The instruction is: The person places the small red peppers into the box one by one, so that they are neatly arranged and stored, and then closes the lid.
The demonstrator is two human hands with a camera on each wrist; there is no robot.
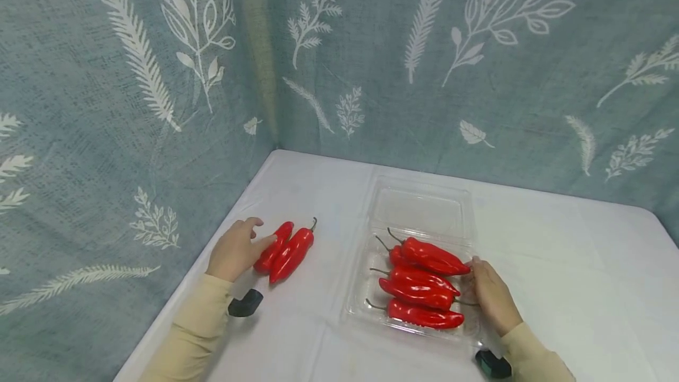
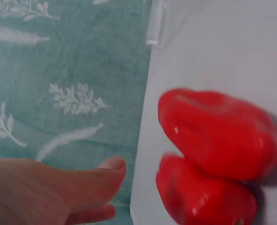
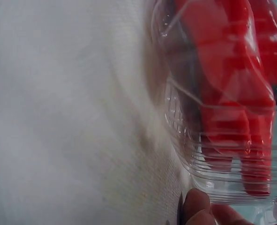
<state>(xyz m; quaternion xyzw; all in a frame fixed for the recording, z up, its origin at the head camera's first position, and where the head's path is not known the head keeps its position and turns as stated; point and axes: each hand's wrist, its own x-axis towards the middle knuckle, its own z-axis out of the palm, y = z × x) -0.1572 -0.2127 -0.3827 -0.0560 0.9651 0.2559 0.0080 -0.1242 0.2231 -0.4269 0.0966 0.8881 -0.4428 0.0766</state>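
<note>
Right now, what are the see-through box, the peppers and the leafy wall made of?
The box looks like shiny plastic: clear, ribbed, with glints. The peppers are glossy, with bright highlights; real or plastic, I can't tell. The leafy wall seems matte fabric: it shows creases.

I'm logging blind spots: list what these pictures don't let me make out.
Covered pepper in the box: head view, mostly hidden under another pepper.
Left hand: left wrist view, cut off by the left and bottom edges.
Right hand: right wrist view, cut off by the bottom edge; whether it grips is unclear.
</note>
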